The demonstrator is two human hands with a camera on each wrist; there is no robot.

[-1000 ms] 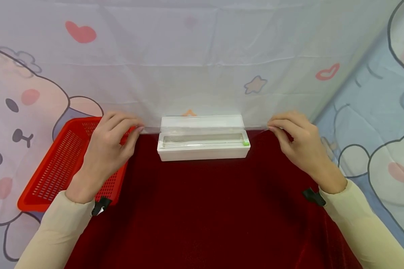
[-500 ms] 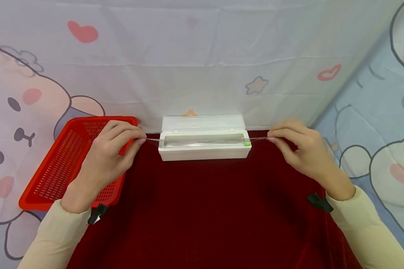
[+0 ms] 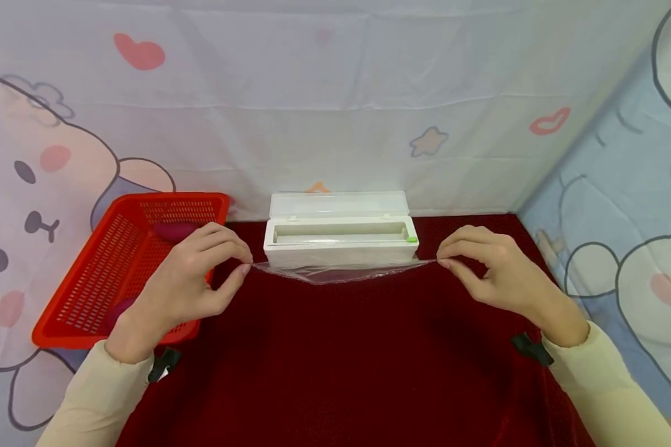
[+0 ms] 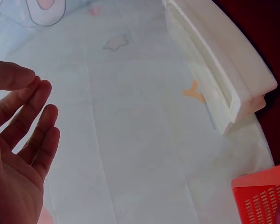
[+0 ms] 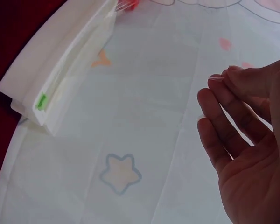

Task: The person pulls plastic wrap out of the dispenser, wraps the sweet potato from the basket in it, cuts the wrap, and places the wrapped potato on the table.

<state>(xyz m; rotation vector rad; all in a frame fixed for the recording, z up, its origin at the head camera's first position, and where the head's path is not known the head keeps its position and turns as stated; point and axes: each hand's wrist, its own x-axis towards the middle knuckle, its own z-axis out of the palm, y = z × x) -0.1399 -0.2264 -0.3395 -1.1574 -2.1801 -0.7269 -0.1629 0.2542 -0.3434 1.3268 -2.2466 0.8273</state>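
Note:
A white plastic wrap dispenser [image 3: 341,253] stands at the back of the red cloth, its clear lid [image 3: 338,205] raised. A green slide cutter [image 3: 412,239] sits at the right end of its front edge. From the dispenser a sheet of clear plastic wrap [image 3: 346,276] hangs forward, sagging in the middle. My left hand [image 3: 184,282] pinches its left corner between thumb and index finger. The right corner is pinched the same way by my right hand [image 3: 494,273]. Both wrist views show thumb and index finger meeting, the other fingers loosely bent; the film is hardly visible there.
At the left stands a red perforated basket [image 3: 61,343], partly behind my left hand and forearm. Inside it lie a purple object [image 3: 174,231] and another purple one [image 3: 120,309], mostly hidden. A patterned cloth backdrop [image 3: 313,74] rises right behind the dispenser.
Both hands have come down and toward me, drawing the plastic wrap over the dispenser's front edge. The film was taut above the box half a second ago; now it sags in front.

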